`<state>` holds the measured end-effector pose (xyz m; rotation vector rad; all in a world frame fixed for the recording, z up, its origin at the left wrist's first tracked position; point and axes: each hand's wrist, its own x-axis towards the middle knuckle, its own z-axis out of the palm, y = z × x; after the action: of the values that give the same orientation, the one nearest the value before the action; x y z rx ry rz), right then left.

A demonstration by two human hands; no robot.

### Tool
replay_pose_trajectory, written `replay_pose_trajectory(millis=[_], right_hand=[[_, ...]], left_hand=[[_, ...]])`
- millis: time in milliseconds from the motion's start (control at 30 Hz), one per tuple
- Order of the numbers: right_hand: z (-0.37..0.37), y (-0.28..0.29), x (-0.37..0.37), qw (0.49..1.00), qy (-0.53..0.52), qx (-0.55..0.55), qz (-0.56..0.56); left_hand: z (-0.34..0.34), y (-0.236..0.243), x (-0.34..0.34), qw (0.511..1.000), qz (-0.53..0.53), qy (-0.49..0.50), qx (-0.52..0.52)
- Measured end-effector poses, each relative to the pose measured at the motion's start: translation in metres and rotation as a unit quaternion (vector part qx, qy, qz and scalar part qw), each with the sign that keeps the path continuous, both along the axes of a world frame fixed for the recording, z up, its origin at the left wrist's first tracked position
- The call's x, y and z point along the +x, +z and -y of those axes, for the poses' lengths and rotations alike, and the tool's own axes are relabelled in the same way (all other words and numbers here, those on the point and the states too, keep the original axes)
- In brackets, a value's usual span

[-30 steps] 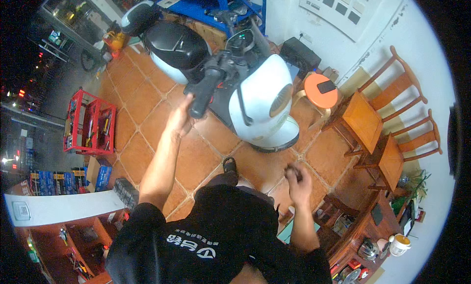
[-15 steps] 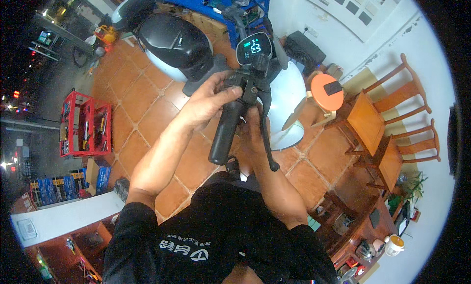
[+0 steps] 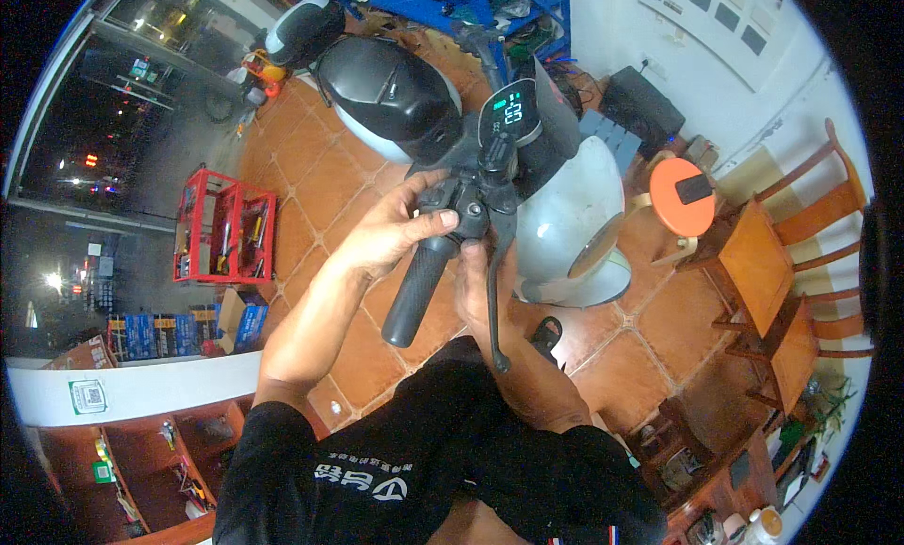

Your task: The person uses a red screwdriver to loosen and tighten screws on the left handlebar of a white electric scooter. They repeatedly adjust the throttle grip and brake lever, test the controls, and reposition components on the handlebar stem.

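Observation:
My left hand [image 3: 391, 234] is closed around the black switch housing [image 3: 468, 211] on an electric scooter's handlebar, with its thumb across the housing. Below that housing, my right hand [image 3: 474, 286] reaches up from underneath, its thumb tip against the lower side. Most of its fingers are hidden, so what they hold cannot be made out. The black rubber grip [image 3: 419, 291] points toward me between my forearms. A black brake lever [image 3: 494, 310] crosses in front of my right hand and wrist. Beyond the housing, the scooter's display [image 3: 508, 114] is lit.
The scooter's pale front panel [image 3: 565, 225] stands to the right, its black seat [image 3: 391, 93] far left. A red tool cart [image 3: 226, 230] is at left. An orange-topped stool [image 3: 678, 197] and wooden chairs [image 3: 753, 263] line the right. Blue shelving [image 3: 452, 4] stands behind.
The view has shifted, so the room sits farther right in it. Both hands stay at the switch housing, and the right thumb tip shows more plainly against its underside.

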<state>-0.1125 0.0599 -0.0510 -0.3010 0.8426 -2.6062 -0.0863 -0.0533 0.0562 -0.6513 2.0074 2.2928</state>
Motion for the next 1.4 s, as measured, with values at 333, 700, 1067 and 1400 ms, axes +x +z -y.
replay_pose_trajectory(millis=[333, 700, 1067, 1400], right_hand=[[-0.003, 0.001, -0.005, 0.998, 0.013, -0.059, 0.036], [-0.003, -0.024, -0.002, 0.999, 0.031, -0.011, 0.017], [-0.019, -0.016, 0.002, 0.997, 0.029, 0.041, -0.066], [-0.045, -0.061, 0.004, 0.972, 0.054, 0.193, -0.124]], left_hand=[[0.001, 0.022, -0.005, 0.939, -0.085, -0.143, -0.300], [0.007, 0.050, -0.031, 0.839, -0.069, -0.226, -0.489], [-0.001, 0.037, -0.008, 0.873, -0.139, -0.148, -0.443], [0.002, 0.000, 0.009, 0.989, -0.059, 0.005, -0.137]])
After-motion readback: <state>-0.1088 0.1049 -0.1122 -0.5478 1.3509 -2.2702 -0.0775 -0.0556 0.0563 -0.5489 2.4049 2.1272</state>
